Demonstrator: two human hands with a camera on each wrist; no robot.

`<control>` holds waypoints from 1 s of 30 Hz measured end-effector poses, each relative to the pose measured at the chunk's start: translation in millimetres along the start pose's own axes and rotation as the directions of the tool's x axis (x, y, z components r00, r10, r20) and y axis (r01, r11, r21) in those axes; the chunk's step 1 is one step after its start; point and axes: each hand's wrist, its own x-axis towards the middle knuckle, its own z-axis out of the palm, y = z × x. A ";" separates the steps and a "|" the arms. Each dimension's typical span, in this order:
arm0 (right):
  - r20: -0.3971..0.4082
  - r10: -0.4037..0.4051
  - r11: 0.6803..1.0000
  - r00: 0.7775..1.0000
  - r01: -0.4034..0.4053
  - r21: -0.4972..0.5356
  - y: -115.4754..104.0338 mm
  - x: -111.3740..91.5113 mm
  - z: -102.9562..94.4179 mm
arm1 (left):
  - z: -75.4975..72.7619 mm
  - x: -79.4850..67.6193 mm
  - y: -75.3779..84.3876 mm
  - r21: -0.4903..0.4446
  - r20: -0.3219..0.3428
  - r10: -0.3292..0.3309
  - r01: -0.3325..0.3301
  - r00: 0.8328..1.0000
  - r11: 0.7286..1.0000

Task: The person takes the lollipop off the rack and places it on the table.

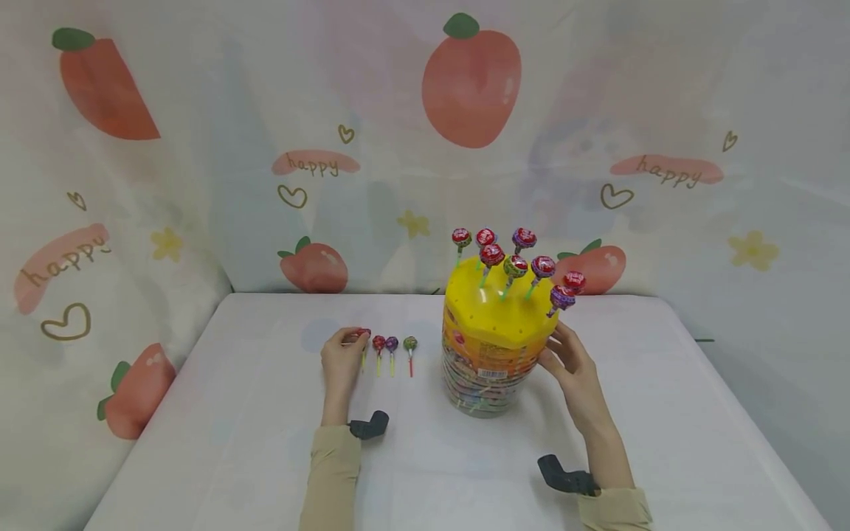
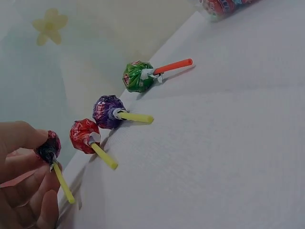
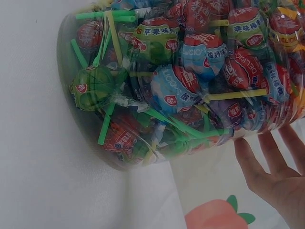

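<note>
At the left end of a short row, my left hand (image 1: 341, 369) pinches a dark-wrapped lollipop (image 2: 48, 149) by its head, its yellow stick pointing down. Beside it lie a red lollipop (image 2: 86, 135), a purple lollipop (image 2: 108, 111) and a green lollipop (image 2: 138, 76) with a red stick. A clear jar (image 1: 488, 398) packed with lollipops stands to their right under a yellow lid (image 1: 488, 313). Several lollipops (image 1: 516, 266) stand upright in the lid, heads up. My right hand (image 1: 578, 380) rests spread fingers against the jar's right side.
The white tabletop (image 1: 432, 472) runs back to a cloth backdrop (image 1: 392, 88) printed with fruit and hearts. Dark camera mounts (image 1: 368, 425) sit on both wrists, close over the table.
</note>
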 end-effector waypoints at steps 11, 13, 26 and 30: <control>0.005 -0.011 1.000 1.000 0.011 0.027 1.1 -0.5 -0.7 | 2.4 0.3 -5.7 0.118 0.014 0.027 -0.029 1.000 0.993; 0.004 -0.012 1.000 1.000 0.012 0.022 0.8 -0.4 -0.5 | 2.6 0.5 -6.4 0.137 0.015 0.029 -0.031 0.999 0.990; 0.007 -0.011 1.000 1.000 0.011 0.026 0.1 -0.3 -0.5 | 2.7 -1.5 -4.3 0.186 0.007 0.021 -0.022 1.000 0.982; 0.007 -0.009 0.999 1.000 0.009 0.031 0.1 -0.6 -0.6 | 1.8 -2.4 -3.8 0.167 0.004 0.002 -0.003 1.000 0.986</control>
